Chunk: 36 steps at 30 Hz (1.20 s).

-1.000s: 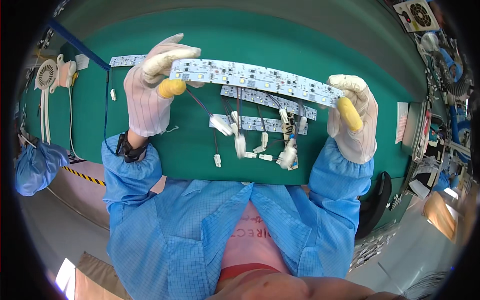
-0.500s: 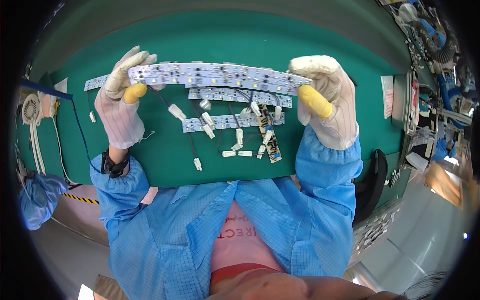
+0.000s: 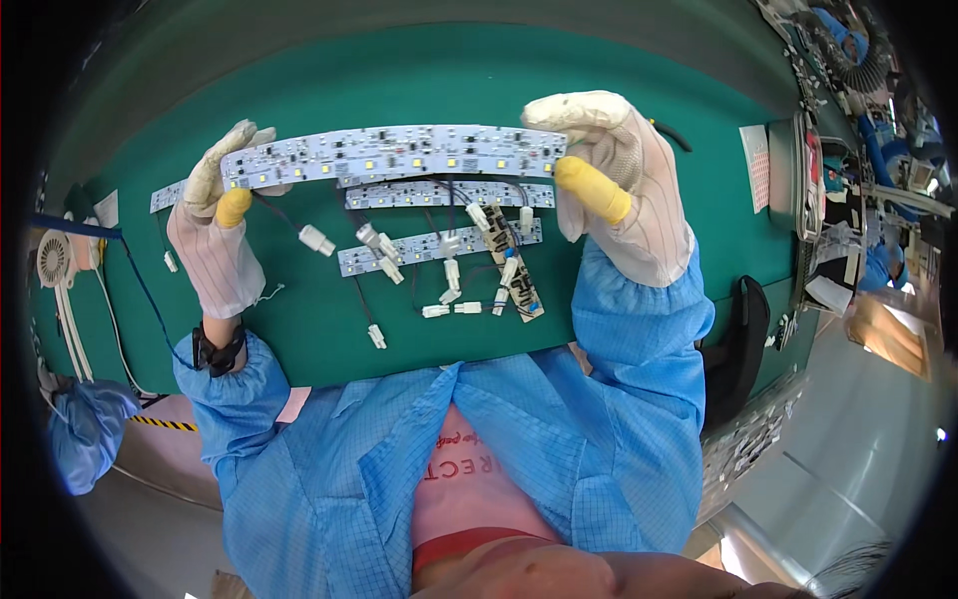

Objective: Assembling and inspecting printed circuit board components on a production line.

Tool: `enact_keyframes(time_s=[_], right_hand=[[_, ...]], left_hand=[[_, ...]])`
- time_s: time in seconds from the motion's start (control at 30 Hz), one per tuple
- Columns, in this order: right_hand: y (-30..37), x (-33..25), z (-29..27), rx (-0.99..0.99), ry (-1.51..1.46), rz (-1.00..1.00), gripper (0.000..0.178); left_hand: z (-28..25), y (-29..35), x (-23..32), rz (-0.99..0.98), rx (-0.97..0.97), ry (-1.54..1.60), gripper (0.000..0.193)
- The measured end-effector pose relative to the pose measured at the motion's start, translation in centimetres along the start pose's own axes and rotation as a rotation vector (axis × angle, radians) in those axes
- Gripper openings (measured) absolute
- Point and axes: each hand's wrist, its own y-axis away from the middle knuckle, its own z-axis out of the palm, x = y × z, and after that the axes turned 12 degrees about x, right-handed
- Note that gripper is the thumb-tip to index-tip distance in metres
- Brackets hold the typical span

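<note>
While L hand (image 3: 215, 235) pinches one end of a white LED strip (image 3: 394, 153) btwn yellow-capped thumb & fingers, R hand (image 3: 629, 200) grips the other end likewise, so it's held up crosswise above green surface (image 3: 299, 334). White connector (image 3: 316, 240) dangles nr its L end. Below, other LED strips (image 3: 424, 248) lie w/ more connectors (image 3: 452, 274), plus a narrow tan circuit board (image 3: 525, 296) overlapping the lowest twd R; white fan (image 3: 53, 258) far L.

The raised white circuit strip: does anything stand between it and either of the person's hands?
Nothing but gloves and yellow thumb covers: the left hand and the right hand hold opposite ends of the raised white circuit strip.
</note>
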Motion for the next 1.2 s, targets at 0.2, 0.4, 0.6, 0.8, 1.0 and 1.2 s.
enact_keyframes(time_s=[0.2,0.4,0.6,0.8,1.0,1.2], right_hand=[[-0.6,0.2,-0.1,0.012,0.081,0.077,0.036],[-1.0,1.2,-0.2,0.033,0.142,0.038,0.036],[-1.0,1.2,0.4,0.021,0.081,0.112,0.041],[-0.1,0.8,0.7,-0.005,0.017,0.133,0.064],[-1.3,0.7,0.6,0.075,0.217,0.117,0.044],[-1.0,1.2,0.7,0.051,0.154,0.055,0.061]], left_hand=[[0.3,1.0,0.5,0.037,0.015,0.203,0.051],[-0.2,-0.2,0.1,0.519,-0.172,0.05,0.046],[0.2,1.0,2.1,0.158,-0.077,0.159,0.044],[0.6,0.4,1.9,-0.157,0.052,0.068,0.039],[0.1,0.5,1.1,0.089,-0.078,0.109,0.044],[-0.2,0.4,-0.1,0.247,-0.116,0.096,0.044]])
